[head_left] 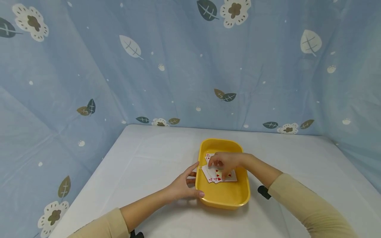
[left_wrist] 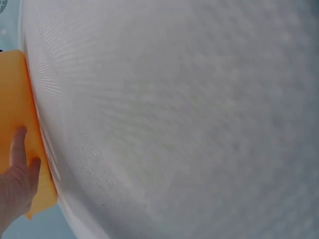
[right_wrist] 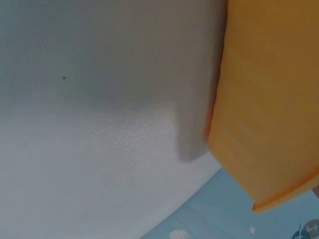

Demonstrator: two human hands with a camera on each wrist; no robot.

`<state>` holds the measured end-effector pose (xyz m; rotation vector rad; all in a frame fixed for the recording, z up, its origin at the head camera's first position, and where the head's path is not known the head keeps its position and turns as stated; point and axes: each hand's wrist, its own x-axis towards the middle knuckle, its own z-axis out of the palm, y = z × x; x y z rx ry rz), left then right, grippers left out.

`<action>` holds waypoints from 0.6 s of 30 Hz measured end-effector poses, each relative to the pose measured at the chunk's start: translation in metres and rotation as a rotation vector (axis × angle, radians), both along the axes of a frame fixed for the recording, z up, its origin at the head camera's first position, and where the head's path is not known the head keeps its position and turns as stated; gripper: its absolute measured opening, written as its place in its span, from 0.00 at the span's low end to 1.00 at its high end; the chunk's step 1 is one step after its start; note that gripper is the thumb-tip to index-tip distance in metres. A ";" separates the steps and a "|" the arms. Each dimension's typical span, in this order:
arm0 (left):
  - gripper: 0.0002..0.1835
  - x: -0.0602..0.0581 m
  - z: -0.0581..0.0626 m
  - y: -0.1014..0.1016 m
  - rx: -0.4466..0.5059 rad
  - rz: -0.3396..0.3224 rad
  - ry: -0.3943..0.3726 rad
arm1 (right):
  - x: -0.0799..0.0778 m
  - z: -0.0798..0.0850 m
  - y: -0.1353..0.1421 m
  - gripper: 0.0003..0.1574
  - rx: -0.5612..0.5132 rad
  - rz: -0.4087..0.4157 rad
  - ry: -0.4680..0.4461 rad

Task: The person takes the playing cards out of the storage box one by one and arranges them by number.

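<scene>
A yellow plastic tub (head_left: pixel 221 198) stands on the white-covered table, with several playing cards (head_left: pixel 230 178) inside it. Two overlapping fours and a five above them show red marks. My right hand (head_left: pixel 227 160) reaches in over the right rim; its curled fingers and thumb grip at the cards and partly hide them. Against the tub's left side, my left hand (head_left: pixel 183 186) spreads its fingers, with the thumb at the rim near the front. The left wrist view shows the left hand's fingers (left_wrist: pixel 18 149) straight along the tub's outer wall. In the right wrist view the right hand is hidden behind the tub wall (right_wrist: pixel 269 99).
A blue curtain (head_left: pixel 178 66) with leaves and flowers hangs behind and beside the table (head_left: pixel 154 145). Small black devices show under both forearms, one of them a black strap end (head_left: pixel 264 192) right of the tub.
</scene>
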<state>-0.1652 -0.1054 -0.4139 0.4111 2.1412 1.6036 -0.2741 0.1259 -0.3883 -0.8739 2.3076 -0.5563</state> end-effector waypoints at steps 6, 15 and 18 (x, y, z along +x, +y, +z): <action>0.54 0.000 -0.001 -0.001 -0.006 -0.009 0.000 | -0.005 -0.005 -0.003 0.34 0.053 0.008 0.019; 0.54 -0.002 -0.003 -0.001 0.017 -0.010 -0.007 | -0.009 -0.011 -0.001 0.37 -0.020 -0.030 0.010; 0.54 -0.002 -0.003 -0.001 0.013 -0.006 -0.006 | -0.009 -0.013 0.000 0.37 -0.034 -0.051 0.031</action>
